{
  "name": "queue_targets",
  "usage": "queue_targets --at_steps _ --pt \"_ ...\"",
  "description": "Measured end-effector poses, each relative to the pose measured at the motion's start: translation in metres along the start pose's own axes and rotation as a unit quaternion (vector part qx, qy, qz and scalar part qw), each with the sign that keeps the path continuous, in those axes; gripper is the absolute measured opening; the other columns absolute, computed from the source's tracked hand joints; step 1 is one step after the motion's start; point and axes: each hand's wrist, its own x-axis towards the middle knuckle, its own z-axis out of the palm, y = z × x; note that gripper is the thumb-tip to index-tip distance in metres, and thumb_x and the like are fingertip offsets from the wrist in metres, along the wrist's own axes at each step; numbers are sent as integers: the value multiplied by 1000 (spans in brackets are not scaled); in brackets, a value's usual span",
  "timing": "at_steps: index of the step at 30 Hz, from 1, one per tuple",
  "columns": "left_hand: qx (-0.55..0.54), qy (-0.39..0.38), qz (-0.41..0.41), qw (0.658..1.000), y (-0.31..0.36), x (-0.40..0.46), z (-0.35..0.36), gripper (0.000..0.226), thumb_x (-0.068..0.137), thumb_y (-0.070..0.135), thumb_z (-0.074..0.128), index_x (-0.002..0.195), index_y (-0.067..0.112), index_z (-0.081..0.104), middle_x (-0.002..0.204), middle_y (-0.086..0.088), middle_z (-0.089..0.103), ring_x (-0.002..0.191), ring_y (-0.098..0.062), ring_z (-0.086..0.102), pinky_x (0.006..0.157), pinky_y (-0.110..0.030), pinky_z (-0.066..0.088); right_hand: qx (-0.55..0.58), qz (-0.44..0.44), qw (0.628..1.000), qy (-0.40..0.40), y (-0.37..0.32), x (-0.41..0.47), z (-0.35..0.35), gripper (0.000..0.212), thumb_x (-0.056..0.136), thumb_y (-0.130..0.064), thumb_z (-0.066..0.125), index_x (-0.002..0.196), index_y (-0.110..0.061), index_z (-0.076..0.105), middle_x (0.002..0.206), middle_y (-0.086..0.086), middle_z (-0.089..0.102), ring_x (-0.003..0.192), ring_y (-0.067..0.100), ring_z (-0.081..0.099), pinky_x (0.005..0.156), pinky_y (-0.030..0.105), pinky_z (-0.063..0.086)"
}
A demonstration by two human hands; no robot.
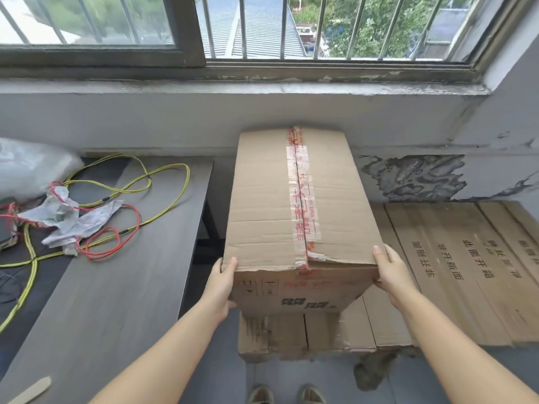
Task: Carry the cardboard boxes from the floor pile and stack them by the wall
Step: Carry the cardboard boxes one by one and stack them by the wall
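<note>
A long brown cardboard box (268,199), sealed down its middle with red-printed tape, lies lengthwise with its far end against the wall under the window. My left hand (223,282) grips its near left corner and my right hand (392,272) grips its near right corner. The box rests on top of lower cardboard boxes (291,336) that stand on the floor. To the right, several flat cartons (455,266) with printed characters lie side by side against the wall.
A grey table (116,287) stands close on the left, carrying yellow and red cables (122,217), crumpled paper (67,220) and a plastic bag (29,167). The barred window (262,27) runs above the wall. My shoes (287,395) are on the tiled floor below the boxes.
</note>
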Motion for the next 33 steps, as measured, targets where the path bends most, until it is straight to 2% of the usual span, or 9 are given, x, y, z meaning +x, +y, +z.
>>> queue_targets --at_steps 2,5,8,11,13,16,21,27,33 --pt "61 19 54 996 -1 -4 -8 56 98 39 46 149 27 26 147 0 39 126 -21 43 95 -43 41 -29 -10 999 19 2 -19 -7 59 97 -46 48 149 -23 31 151 3 38 135 25 41 107 53 38" --pt "136 -7 160 978 -3 -18 -28 51 97 35 49 145 30 32 145 1 42 135 -17 38 111 -43 33 -6 -40 999 17 6 -64 -25 60 95 -46 49 148 -26 31 149 2 39 129 16 42 105 47 40" --pt "169 -73 217 959 -9 -44 -44 35 98 27 48 128 44 40 124 18 56 126 -9 48 109 -40 36 4 -81 997 -6 17 -130 -44 59 85 -55 50 140 -38 39 140 -8 50 121 6 50 101 38 43" --pt "194 -136 226 945 -26 -80 -49 35 97 25 49 123 49 46 121 15 62 119 -1 53 108 -40 39 23 -97 995 -9 42 -202 -55 48 77 -56 53 125 -53 46 126 -22 60 121 -2 53 103 34 43" --pt "205 -175 236 934 -38 -106 -47 38 96 22 50 124 47 49 120 13 65 116 0 56 106 -41 41 39 -101 994 12 59 -246 -58 49 79 -47 53 128 -48 46 123 -23 62 120 -3 54 101 29 46" --pt "225 -218 262 913 -55 -140 -39 42 94 12 49 126 39 50 116 12 67 112 -4 60 99 -36 46 82 -86 990 72 86 -305 -64 55 77 -36 53 132 -36 46 124 -16 63 115 -3 57 96 22 48" --pt "281 -306 299 859 -86 -195 -17 47 91 -1 50 126 29 53 112 5 70 105 -3 63 83 -8 47 169 -56 956 233 132 -398 -83 52 73 -26 53 124 -32 49 119 -11 65 106 -2 63 87 20 50" --pt "334 -468 258 776 -174 -285 24 44 90 -8 47 121 24 55 109 -6 69 99 -5 65 83 -12 50 156 -11 903 399 219 -534 -117 50 86 0 55 125 -32 48 120 -8 64 106 3 64 83 29 53" --pt "356 -612 197 679 -286 -399 55 41 89 -12 48 115 17 60 100 -5 73 94 -13 69 80 -18 50 159 53 820 548 302 -687 -130 57 85 12 55 123 -29 51 112 -20 68 103 1 65 76 13 53"
